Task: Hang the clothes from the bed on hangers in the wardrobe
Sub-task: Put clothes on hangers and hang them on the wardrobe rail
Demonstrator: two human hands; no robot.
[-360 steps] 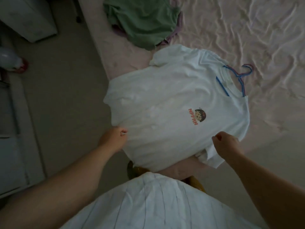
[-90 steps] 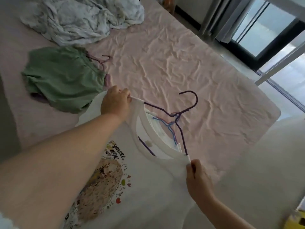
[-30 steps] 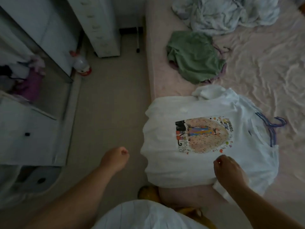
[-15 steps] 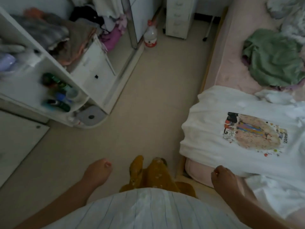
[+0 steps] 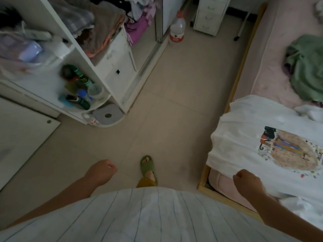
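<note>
Standing between wardrobe (image 5: 111,55) and bed (image 5: 265,67), a person in a striped top looks down at the tiled floor (image 5: 167,95), which serves as the landmark for everything else. At the floor's left edge the open wardrobe shows folded clothes piled on a shelf, and a rounded corner shelf (image 5: 82,95) beside it carries bottles. A plastic bottle (image 5: 176,28) stands on the floor at its far end, next to a small white drawer unit (image 5: 209,14). Over the near part of the floor the left hand (image 5: 101,172) hangs with fingers curled, gripping nothing. Just right of it a foot in a green slipper (image 5: 148,167) is planted on the tiles. Along the floor's right edge runs the bed with its pink sheet. The right hand (image 5: 248,182) is closed, its fingers curled at the hem of a white T-shirt (image 5: 244,137); I cannot tell whether they pinch the cloth. That shirt lies flat on the bed's near corner, print upward, hem overhanging the floor side. Farther up the bed lies a crumpled green garment (image 5: 307,67).
</note>
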